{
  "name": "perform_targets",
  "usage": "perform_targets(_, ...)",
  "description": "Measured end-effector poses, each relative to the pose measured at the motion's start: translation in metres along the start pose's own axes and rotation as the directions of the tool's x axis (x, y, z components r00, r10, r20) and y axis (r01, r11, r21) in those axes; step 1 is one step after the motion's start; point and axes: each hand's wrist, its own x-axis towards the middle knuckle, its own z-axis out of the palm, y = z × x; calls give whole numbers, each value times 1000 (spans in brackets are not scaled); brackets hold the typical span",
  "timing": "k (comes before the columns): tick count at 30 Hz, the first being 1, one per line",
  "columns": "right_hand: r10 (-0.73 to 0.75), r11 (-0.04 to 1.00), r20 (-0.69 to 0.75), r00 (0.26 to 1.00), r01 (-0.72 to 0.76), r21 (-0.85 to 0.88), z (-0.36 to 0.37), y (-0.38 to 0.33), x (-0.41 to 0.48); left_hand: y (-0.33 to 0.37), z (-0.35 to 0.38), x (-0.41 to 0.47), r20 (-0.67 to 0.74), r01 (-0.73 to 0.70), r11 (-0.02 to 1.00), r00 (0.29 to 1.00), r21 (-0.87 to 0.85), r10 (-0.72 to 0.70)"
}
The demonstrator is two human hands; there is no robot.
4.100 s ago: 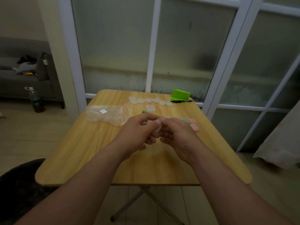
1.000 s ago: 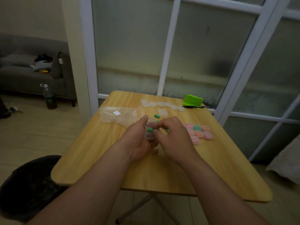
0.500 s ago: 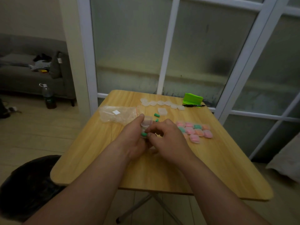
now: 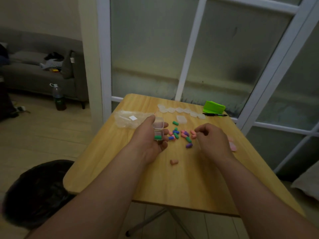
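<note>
Left hand [image 4: 151, 140] grips the clear box [image 4: 158, 125] lid-up, one green plug [image 4: 158, 137] inside, close beside the loose plugs [image 4: 181, 135] for short transfers; right hand [image 4: 212, 140] curls over them, pinch not discernible.

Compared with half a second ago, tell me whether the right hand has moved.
Yes. The right hand has left the small clear case in the left hand and shifted right along the table, nearer its right edge.
</note>
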Motion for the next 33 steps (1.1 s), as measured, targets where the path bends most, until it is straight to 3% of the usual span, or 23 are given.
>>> perform_targets(11,96,888,129,987,-26,-459,18,-11,16,-1,5,3,13,-9,1000,1000,-15,9)
perform_targets(16,175,858,100,979,-102,-503,25,-14,17,-3,6,3,19,-12,1000,1000,-4,12)
perform_targets(21,135,912,86,987,-90,-401,19,-16,11,-6,7,2,28,-10,1000,1000,10,10)
perform_targets(26,-57,992,18,998,58,-114,3,-28,-16,-7,11,-1,57,-21,999,998,37,19)
perform_targets(29,-117,983,-30,993,121,141,-1,-35,-31,-9,14,-1,79,-20,998,997,56,16)
perform_targets(33,-173,947,-29,984,175,269,-6,-45,-45,-16,15,-4,154,6,998,988,58,-15)
